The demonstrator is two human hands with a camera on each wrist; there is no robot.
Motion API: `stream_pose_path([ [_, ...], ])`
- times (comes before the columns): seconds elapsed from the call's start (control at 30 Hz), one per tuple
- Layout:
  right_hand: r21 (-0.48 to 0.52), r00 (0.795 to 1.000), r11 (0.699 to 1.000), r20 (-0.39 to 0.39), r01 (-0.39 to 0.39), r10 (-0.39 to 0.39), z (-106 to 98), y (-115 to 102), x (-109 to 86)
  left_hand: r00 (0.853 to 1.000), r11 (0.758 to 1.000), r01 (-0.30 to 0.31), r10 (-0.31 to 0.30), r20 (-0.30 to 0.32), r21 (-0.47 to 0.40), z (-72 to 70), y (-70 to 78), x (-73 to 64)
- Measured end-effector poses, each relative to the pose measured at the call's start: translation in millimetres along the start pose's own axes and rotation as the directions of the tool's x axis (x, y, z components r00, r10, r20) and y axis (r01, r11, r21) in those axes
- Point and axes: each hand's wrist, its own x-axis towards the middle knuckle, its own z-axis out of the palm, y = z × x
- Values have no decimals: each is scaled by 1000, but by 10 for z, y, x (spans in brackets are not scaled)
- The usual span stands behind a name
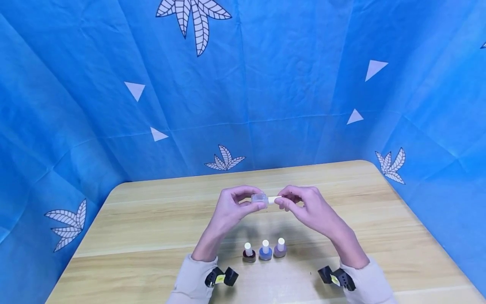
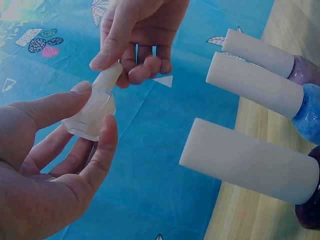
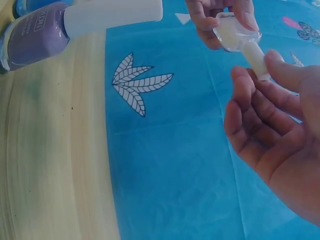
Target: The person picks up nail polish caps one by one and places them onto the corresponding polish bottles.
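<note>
Between both hands, above the table, a clear nail polish bottle (image 1: 260,199) with a white cap (image 1: 273,199) lies sideways, cap toward the right. My left hand (image 1: 237,205) grips the glass body between thumb and fingers. The thumb and index finger of my right hand (image 1: 303,204) pinch the white cap, seen closely in the right wrist view. Nearer to me stand three upright, white-capped bottles in a row: a dark red nail polish bottle (image 1: 249,256), a blue nail polish bottle (image 1: 265,253) and a mauve nail polish bottle (image 1: 280,251).
The light wooden table (image 1: 152,219) has rounded far corners. A blue curtain (image 1: 288,76) printed with white leaves and triangles hangs behind it and along both sides. Black wrist cameras are strapped over both pale sleeves (image 1: 191,276).
</note>
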Motion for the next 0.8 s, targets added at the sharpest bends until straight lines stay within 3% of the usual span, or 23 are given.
stream_pose_path([
  [0.33, 13, 994, 996, -66, 86, -85, 28, -3, -23, 1000, 1000, -9, 9, -1, 0, 1, -21, -20],
  [0.63, -2, 1000, 1000, -16, 3, -3, -1, -37, -38, 1000, 1000, -20, 20, -1, 13, 21, -13, -18],
  [0.8, -2, 999, 1000, -38, 26, -26, -8, -16, -25, 1000, 1000, -27, 27, -3, 5, 28, -26, -10],
])
